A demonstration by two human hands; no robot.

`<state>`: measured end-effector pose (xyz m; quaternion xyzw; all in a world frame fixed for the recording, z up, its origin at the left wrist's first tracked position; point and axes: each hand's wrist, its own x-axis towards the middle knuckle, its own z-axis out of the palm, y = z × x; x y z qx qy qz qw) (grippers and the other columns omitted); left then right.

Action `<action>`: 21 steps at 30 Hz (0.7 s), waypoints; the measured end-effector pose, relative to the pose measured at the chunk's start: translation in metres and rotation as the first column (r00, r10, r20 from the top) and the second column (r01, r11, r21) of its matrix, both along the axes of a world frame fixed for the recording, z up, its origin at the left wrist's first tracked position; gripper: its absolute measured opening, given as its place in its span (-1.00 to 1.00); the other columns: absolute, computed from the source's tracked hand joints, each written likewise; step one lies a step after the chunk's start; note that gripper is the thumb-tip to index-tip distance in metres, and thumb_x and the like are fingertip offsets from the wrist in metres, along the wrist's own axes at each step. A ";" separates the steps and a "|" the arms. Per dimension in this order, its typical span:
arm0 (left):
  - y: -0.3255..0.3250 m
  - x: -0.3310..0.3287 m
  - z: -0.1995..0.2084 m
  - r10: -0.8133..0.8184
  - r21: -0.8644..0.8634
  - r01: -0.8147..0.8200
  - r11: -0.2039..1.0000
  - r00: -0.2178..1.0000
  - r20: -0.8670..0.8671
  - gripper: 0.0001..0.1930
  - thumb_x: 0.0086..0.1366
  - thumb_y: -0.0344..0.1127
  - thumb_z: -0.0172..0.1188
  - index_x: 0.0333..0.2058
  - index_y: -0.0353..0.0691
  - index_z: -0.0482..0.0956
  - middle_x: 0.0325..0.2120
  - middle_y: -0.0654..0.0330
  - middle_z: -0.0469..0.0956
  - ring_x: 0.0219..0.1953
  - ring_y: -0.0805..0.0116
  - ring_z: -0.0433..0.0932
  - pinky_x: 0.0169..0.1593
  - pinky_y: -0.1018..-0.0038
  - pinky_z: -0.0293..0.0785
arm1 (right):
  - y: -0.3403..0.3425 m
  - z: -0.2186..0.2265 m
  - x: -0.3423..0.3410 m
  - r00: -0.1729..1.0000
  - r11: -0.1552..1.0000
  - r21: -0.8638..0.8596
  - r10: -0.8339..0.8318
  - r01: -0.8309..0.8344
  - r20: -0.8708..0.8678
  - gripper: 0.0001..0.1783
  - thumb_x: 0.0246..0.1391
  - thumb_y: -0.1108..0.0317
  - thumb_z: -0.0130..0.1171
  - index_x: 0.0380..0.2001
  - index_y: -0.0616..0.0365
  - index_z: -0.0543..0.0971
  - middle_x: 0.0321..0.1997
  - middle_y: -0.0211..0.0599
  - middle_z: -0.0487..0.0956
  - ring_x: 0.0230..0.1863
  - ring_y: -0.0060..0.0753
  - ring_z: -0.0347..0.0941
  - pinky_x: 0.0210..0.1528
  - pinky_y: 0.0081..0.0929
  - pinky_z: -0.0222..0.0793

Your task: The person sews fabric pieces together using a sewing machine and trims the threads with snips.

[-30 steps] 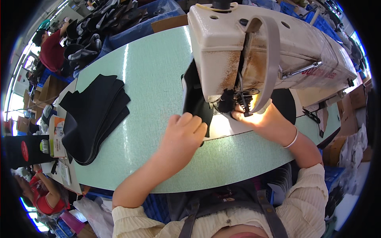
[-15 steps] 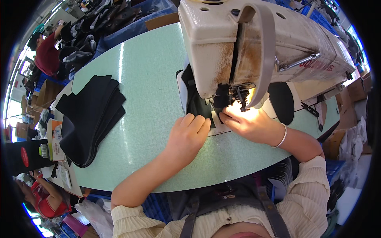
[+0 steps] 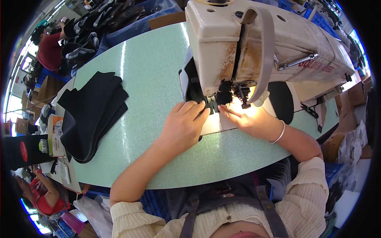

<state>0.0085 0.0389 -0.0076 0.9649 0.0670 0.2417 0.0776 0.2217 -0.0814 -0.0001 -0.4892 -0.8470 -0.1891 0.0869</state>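
A worn cream sewing machine (image 3: pixel 214 43) stands on a pale green table, its lamp lighting the area by the needle. Beneath its head lies a black fabric piece (image 3: pixel 193 85), partly hidden by the machine and my fingers. My left hand (image 3: pixel 184 123) grips the piece's near edge with curled fingers. Close to the needle area, my right hand (image 3: pixel 254 121), with a bracelet at the wrist, pinches the same piece at its right side. The exact contact of the right fingertips is hard to see in the glare.
Stacked black fabric pieces (image 3: pixel 93 115) lie on the left of the green table (image 3: pixel 152 79). Right of the machine head are a rounded black piece (image 3: pixel 281 102) and dark scissors (image 3: pixel 309 110). Blue crates (image 3: pixel 139 18) with shoe parts stand behind. Two other people work at the left.
Both hands have shifted slightly, the left one up and inward along the fabric. The black piece has moved farther under the machine head, leaving more of the pale plate showing near me.
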 end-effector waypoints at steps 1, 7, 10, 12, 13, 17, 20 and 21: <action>0.000 0.001 0.000 0.013 0.006 -0.013 1.000 1.000 0.000 -0.63 -0.04 -0.47 0.23 -0.16 -0.32 0.59 -0.20 0.08 0.55 -0.10 0.13 0.50 -0.06 0.26 0.44 | 0.000 0.000 0.001 1.000 1.000 0.017 0.002 -0.002 0.002 -0.50 -0.08 0.47 0.12 0.04 0.19 0.54 -0.01 -0.39 0.60 -0.12 -0.45 0.57 -0.17 -0.54 0.52; -0.003 0.004 -0.003 0.076 -0.024 -0.076 0.997 0.997 -0.001 -0.63 0.05 -0.41 0.23 -0.11 -0.36 0.55 -0.20 0.05 0.51 -0.03 0.08 0.45 0.01 0.22 0.41 | 0.010 -0.012 0.008 0.986 0.996 -0.081 0.023 -0.037 -0.168 -0.46 -0.03 0.50 0.06 0.11 0.15 0.49 -0.01 -0.23 0.59 -0.09 -0.34 0.57 -0.09 -0.51 0.51; -0.002 0.006 -0.004 0.086 -0.020 -0.086 0.996 0.996 0.035 -0.66 0.07 -0.37 0.22 -0.15 -0.38 0.54 -0.21 0.04 0.49 0.02 0.06 0.41 0.06 0.21 0.37 | 0.016 -0.030 0.010 0.962 0.999 0.027 0.051 -0.045 -0.269 -0.65 -0.10 0.57 0.15 -0.14 0.28 0.56 -0.31 -0.20 0.50 -0.30 -0.20 0.43 -0.18 -0.33 0.39; 0.000 0.006 -0.005 0.096 -0.041 -0.095 0.995 0.995 0.023 -0.69 0.08 -0.36 0.21 -0.18 -0.37 0.54 -0.21 0.04 0.49 0.03 0.06 0.40 0.08 0.20 0.34 | 0.019 -0.041 0.012 0.917 0.998 0.058 0.019 0.004 -0.397 -0.71 -0.08 0.57 0.14 -0.20 0.24 0.58 -0.36 -0.25 0.46 -0.32 -0.22 0.40 -0.22 -0.34 0.37; 0.001 0.007 -0.005 0.110 -0.064 -0.110 0.992 0.994 -0.001 -0.71 0.09 -0.35 0.21 -0.20 -0.36 0.53 -0.21 0.03 0.48 0.05 0.05 0.38 0.10 0.19 0.32 | 0.021 -0.046 0.013 0.899 0.998 0.068 0.013 0.019 -0.438 -0.72 -0.07 0.57 0.14 -0.21 0.23 0.59 -0.37 -0.26 0.45 -0.32 -0.23 0.40 -0.23 -0.34 0.36; 0.003 0.007 -0.006 0.116 -0.079 -0.115 0.990 0.993 0.017 -0.74 0.09 -0.34 0.21 -0.24 -0.35 0.52 -0.18 0.03 0.48 0.06 0.04 0.37 0.13 0.18 0.30 | 0.028 -0.052 0.014 0.885 0.998 -0.003 -0.055 0.061 -0.463 -0.81 -0.05 0.52 0.18 -0.29 0.20 0.57 -0.40 -0.29 0.47 -0.37 -0.28 0.40 -0.30 -0.36 0.35; 0.004 0.007 -0.007 0.105 -0.036 -0.105 0.994 0.994 0.009 -0.73 0.09 -0.33 0.21 -0.24 -0.35 0.52 -0.16 0.01 0.47 0.07 0.04 0.37 0.14 0.17 0.30 | 0.032 -0.047 0.013 0.827 0.999 0.023 -0.027 0.048 -0.562 -0.83 -0.03 0.49 0.21 -0.30 0.18 0.56 -0.41 -0.28 0.51 -0.39 -0.28 0.43 -0.33 -0.36 0.36; 0.004 0.007 -0.008 0.104 -0.055 -0.103 0.993 0.995 0.011 -0.72 0.09 -0.33 0.21 -0.23 -0.36 0.52 -0.16 0.00 0.47 0.07 0.03 0.37 0.14 0.16 0.30 | 0.030 -0.044 0.014 0.788 1.000 -0.022 -0.024 0.013 -0.615 -0.84 -0.02 0.48 0.21 -0.30 0.17 0.56 -0.42 -0.28 0.51 -0.39 -0.28 0.44 -0.33 -0.36 0.36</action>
